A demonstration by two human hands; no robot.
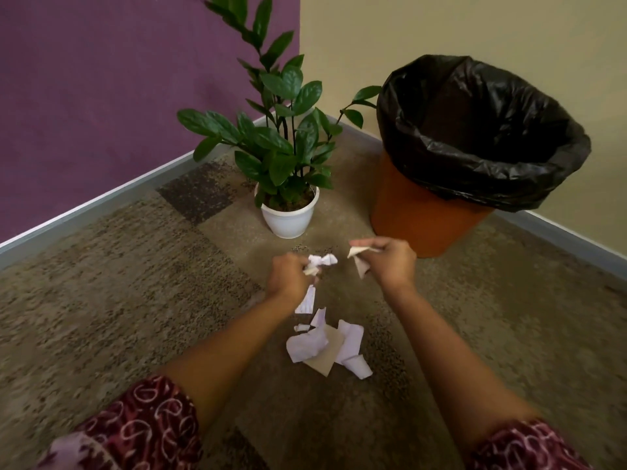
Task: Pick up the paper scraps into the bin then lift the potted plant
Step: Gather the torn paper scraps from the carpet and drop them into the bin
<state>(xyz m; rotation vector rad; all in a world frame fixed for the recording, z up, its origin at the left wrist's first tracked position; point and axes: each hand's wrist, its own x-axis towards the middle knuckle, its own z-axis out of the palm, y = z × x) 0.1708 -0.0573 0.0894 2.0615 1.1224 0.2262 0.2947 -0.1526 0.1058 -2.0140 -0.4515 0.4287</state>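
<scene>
My left hand [288, 274] is closed on crumpled white paper scraps [320, 262] above the carpet. To its right, my right hand [390, 261] grips another scrap [360, 262] that hangs from its fingers. Several more paper scraps [325, 347] lie in a loose pile on the floor between my forearms. Just beyond my hands stands the potted plant [288, 217], dark green leaves in a white pot. The bin [424, 212], orange-brown with a black liner, stands to the right of the plant, its mouth open and higher than my right hand.
A purple wall [101, 96] and a beige wall [509, 28] meet in the corner behind the plant, with a grey skirting board [101, 201] along the floor. Patterned brown carpet [118, 283] covers the floor on all sides.
</scene>
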